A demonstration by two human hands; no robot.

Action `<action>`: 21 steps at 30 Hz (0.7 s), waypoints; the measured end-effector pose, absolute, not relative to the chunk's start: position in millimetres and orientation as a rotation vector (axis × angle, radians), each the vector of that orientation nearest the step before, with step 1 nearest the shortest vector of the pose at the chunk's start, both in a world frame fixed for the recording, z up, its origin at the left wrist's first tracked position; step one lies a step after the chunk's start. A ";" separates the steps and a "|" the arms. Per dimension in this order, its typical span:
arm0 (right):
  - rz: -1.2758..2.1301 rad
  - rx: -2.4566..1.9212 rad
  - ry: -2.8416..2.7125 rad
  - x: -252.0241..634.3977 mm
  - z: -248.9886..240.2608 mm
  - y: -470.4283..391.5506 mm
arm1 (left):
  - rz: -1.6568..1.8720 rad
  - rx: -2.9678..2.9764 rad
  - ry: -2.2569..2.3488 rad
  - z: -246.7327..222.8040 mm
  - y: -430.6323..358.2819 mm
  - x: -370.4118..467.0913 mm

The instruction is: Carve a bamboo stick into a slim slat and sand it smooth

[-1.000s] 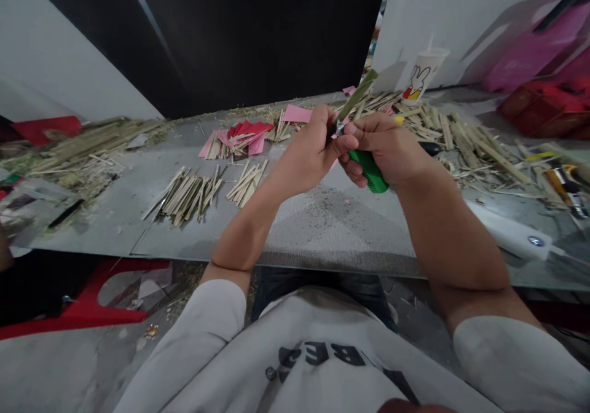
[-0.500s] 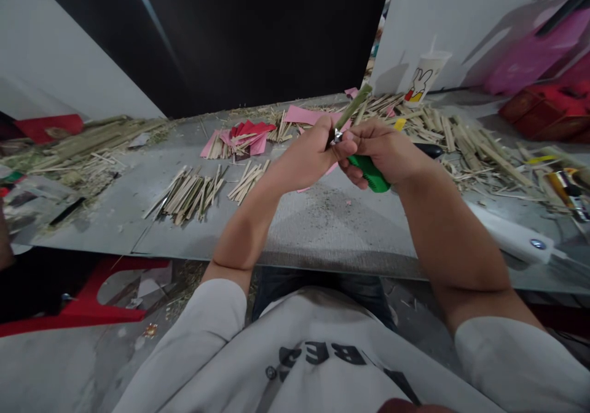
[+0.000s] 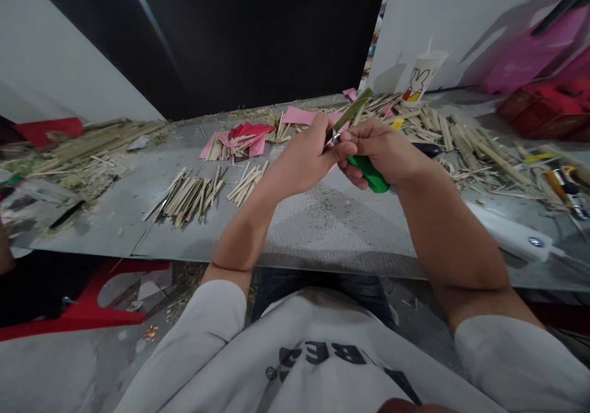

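My left hand [image 3: 302,161] is closed on a flat green plant strip [image 3: 356,109], whose free end slants up and away to the right. My right hand [image 3: 385,152] grips a green-handled tool [image 3: 374,178] with a small shiny metal head. That head sits against the strip between my two hands, where fingers partly cover it, so the exact kind of tool is hidden. Below lies a grey tabletop [image 3: 341,235] sprinkled with fine green scraps. To the left are a bundle of cut strips [image 3: 188,196] and a smaller group of pale strips [image 3: 247,182].
Pink and red paper pieces [image 3: 251,135] lie behind my left arm. A pile of loose strips [image 3: 454,133] spreads to the right, near a cup with a straw [image 3: 420,80]. A white device [image 3: 511,233] rests by my right forearm. Longer stalks [image 3: 101,142] lie far left.
The strip has turned slightly, showing more of its flat green face, and my left hand has shifted a little left. My right hand keeps its grip on the tool.
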State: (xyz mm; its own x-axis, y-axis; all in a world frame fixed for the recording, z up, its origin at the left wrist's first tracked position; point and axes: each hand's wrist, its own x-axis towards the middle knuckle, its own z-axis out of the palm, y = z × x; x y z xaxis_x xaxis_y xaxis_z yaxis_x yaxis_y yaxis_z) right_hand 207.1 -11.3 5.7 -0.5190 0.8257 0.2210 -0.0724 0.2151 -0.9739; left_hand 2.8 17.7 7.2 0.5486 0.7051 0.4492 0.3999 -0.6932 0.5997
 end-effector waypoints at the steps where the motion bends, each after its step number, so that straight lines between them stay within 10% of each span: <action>1: 1.448 -0.694 -1.703 209.1 5.4 -10.5 | 0.945 2.365 0.888 6.8 17.8 2.2; 21: 1.172 -0.999 -1.845 210.9 -15.4 19.5 | 1.006 1.821 0.917 17.8 44.6 -11.3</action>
State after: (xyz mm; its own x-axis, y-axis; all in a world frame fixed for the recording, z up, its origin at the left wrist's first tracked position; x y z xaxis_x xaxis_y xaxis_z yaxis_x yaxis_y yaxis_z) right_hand 210.9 19.5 -15.4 -0.4391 0.8833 0.1644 0.2268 0.2860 -0.9310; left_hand -11.3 44.6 17.8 0.4096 0.8696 0.2759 0.1941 -0.3785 0.9050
